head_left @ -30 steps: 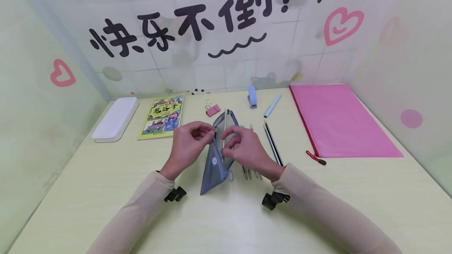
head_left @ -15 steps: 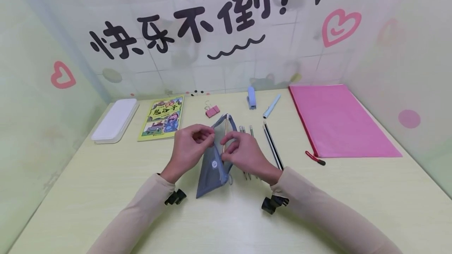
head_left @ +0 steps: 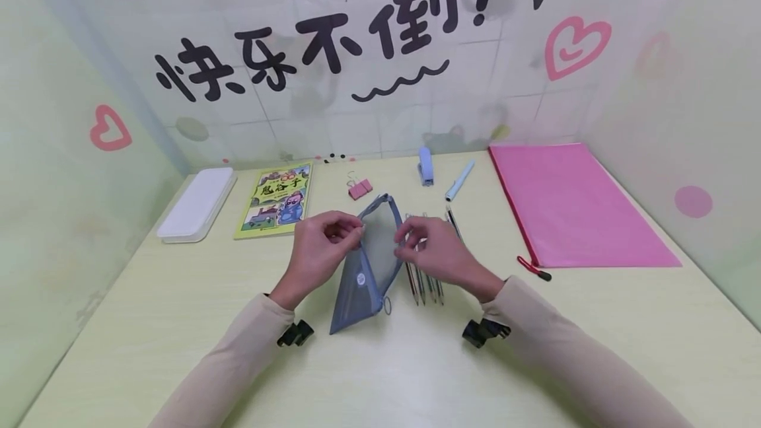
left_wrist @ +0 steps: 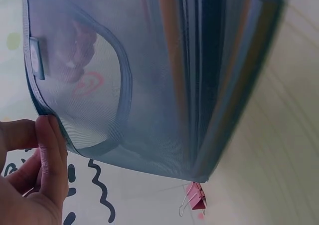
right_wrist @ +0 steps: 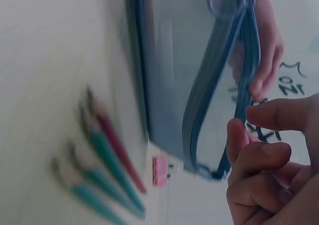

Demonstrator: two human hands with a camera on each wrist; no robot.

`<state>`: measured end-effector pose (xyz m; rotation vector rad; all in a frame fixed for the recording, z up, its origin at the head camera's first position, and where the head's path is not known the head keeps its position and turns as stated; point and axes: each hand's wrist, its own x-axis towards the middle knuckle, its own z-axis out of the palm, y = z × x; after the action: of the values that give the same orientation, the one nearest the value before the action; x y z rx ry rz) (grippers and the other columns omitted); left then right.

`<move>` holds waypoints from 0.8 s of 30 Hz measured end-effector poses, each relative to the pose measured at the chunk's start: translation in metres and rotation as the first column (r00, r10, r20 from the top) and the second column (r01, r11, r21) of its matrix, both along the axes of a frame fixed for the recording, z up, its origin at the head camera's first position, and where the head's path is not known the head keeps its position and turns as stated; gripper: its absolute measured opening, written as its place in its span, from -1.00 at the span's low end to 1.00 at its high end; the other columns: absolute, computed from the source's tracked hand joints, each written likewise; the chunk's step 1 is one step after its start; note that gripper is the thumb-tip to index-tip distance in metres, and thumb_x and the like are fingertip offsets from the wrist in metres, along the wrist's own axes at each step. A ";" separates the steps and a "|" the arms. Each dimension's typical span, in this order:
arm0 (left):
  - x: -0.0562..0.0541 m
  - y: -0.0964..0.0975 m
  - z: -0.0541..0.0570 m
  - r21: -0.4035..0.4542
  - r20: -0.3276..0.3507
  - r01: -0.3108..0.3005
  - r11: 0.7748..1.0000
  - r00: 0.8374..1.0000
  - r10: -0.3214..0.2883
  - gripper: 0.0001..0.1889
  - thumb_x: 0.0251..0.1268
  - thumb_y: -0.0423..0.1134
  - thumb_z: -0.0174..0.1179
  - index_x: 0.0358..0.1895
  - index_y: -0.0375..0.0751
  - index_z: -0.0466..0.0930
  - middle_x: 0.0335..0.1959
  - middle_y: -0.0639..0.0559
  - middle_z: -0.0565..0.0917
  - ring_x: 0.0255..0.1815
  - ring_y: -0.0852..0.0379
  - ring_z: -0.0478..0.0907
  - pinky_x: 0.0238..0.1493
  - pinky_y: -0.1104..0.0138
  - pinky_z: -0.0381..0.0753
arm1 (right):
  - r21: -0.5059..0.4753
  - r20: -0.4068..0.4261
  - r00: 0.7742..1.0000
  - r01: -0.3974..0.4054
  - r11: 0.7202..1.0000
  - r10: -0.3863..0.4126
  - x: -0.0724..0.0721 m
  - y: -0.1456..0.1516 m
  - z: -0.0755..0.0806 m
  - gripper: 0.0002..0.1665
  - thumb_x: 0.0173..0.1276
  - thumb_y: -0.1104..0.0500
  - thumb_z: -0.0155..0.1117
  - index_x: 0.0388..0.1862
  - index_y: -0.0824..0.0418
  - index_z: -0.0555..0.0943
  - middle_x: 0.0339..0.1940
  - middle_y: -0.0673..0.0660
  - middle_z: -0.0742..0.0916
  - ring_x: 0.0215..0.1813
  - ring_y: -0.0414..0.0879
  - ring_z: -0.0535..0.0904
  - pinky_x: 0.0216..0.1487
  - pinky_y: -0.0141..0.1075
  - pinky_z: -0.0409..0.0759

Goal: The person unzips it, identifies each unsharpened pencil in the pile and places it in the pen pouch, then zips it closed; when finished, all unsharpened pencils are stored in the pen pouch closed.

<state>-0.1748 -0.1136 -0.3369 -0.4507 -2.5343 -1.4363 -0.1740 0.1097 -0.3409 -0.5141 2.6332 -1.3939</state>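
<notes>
A blue mesh zip pencil case (head_left: 352,299) stands on the table, its mouth spread wide. My left hand (head_left: 324,246) pinches the left edge of the mouth between thumb and fingers. Long pencils (left_wrist: 172,45) show through the mesh inside the case in the left wrist view. My right hand (head_left: 436,249) is at the right edge of the mouth, fingers loosely bent and nothing between them. Under and beside that hand lie several sharpened pencils (right_wrist: 109,150), green ones and a red one, partly hidden by it in the head view.
Behind the case are a pink binder clip (head_left: 360,189), a blue stapler (head_left: 425,167) and a light blue pen (head_left: 460,181). A yellow book (head_left: 275,200) and a white box (head_left: 198,205) lie left. A pink zip folder (head_left: 582,207) lies right, and a dark pencil (head_left: 454,222) nearer the hand.
The pencil my right hand held in the mouth of the case is out of its fingers, and that hand has moved right. My left hand keeps its grip on the edge.
</notes>
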 end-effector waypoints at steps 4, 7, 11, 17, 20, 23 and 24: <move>0.000 -0.002 -0.001 0.009 0.003 -0.001 1.000 1.000 0.001 -0.85 0.28 -0.35 0.32 -0.15 -0.31 0.75 -0.33 -0.13 0.77 -0.40 0.11 0.68 -0.33 0.51 0.69 | 0.083 -0.004 0.999 0.043 0.996 -0.043 -0.010 0.027 -0.001 -0.88 0.29 0.22 0.36 -0.21 0.20 0.66 -0.39 0.12 0.73 -0.41 -0.08 0.64 -0.42 -0.33 0.57; 0.000 -0.003 -0.001 0.010 0.002 -0.001 1.000 1.000 0.001 -0.87 0.28 -0.35 0.32 -0.16 -0.29 0.75 -0.33 -0.12 0.76 -0.40 0.11 0.68 -0.33 0.51 0.69 | 0.175 0.002 0.999 0.049 0.983 -0.050 -0.020 0.049 -0.002 -0.88 0.29 0.18 0.37 -0.24 0.20 0.66 -0.39 0.11 0.72 -0.40 -0.13 0.58 -0.41 -0.32 0.54; 0.001 -0.005 -0.001 0.012 0.011 0.000 1.000 1.000 0.000 -0.87 0.28 -0.34 0.32 -0.16 -0.26 0.76 -0.32 -0.11 0.76 -0.40 0.12 0.68 -0.33 0.51 0.69 | 0.261 0.044 0.998 0.035 0.965 -0.048 -0.033 0.076 -0.006 -0.87 0.32 0.16 0.35 -0.24 0.20 0.66 -0.42 0.11 0.71 -0.39 -0.11 0.53 -0.39 -0.32 0.45; 0.000 -0.007 0.001 0.017 0.019 0.008 1.000 1.000 -0.008 -0.86 0.28 -0.34 0.32 -0.15 -0.30 0.75 -0.33 -0.12 0.76 -0.42 0.11 0.68 -0.34 0.50 0.69 | 0.294 0.085 0.996 0.006 0.956 -0.032 -0.045 0.100 -0.014 -0.87 0.34 0.19 0.33 -0.21 0.24 0.66 -0.42 0.17 0.73 -0.39 -0.10 0.52 -0.37 -0.30 0.43; 0.000 -0.008 0.001 0.019 0.019 0.010 1.000 1.000 -0.010 -0.86 0.28 -0.34 0.32 -0.15 -0.30 0.75 -0.33 -0.12 0.76 -0.43 0.11 0.69 -0.34 0.50 0.69 | 0.305 0.101 0.995 -0.012 0.952 -0.020 -0.048 0.104 -0.017 -0.88 0.32 0.23 0.33 -0.20 0.25 0.67 -0.39 0.16 0.74 -0.38 -0.09 0.54 -0.38 -0.29 0.45; 0.000 -0.009 0.000 0.023 0.025 0.009 1.000 1.000 -0.009 -0.86 0.28 -0.34 0.32 -0.15 -0.30 0.75 -0.33 -0.12 0.76 -0.43 0.11 0.69 -0.34 0.50 0.69 | 0.331 0.112 0.994 -0.041 0.943 0.004 -0.051 0.103 -0.021 -0.91 0.29 0.27 0.30 -0.23 0.22 0.69 -0.39 0.15 0.75 -0.38 -0.09 0.56 -0.37 -0.31 0.46; 0.000 -0.009 0.000 0.025 0.028 0.008 1.000 1.000 -0.009 -0.86 0.28 -0.34 0.32 -0.15 -0.30 0.75 -0.33 -0.13 0.76 -0.43 0.11 0.69 -0.34 0.50 0.69 | 0.348 0.107 0.994 -0.052 0.936 0.015 -0.052 0.102 -0.022 -0.91 0.27 0.28 0.29 -0.25 0.20 0.69 -0.40 0.14 0.76 -0.38 -0.10 0.57 -0.37 -0.31 0.47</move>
<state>-0.1744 -0.1227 -0.3366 -0.4406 -2.5356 -1.4857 -0.2256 0.2122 -0.3632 -0.4256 2.6860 -0.8818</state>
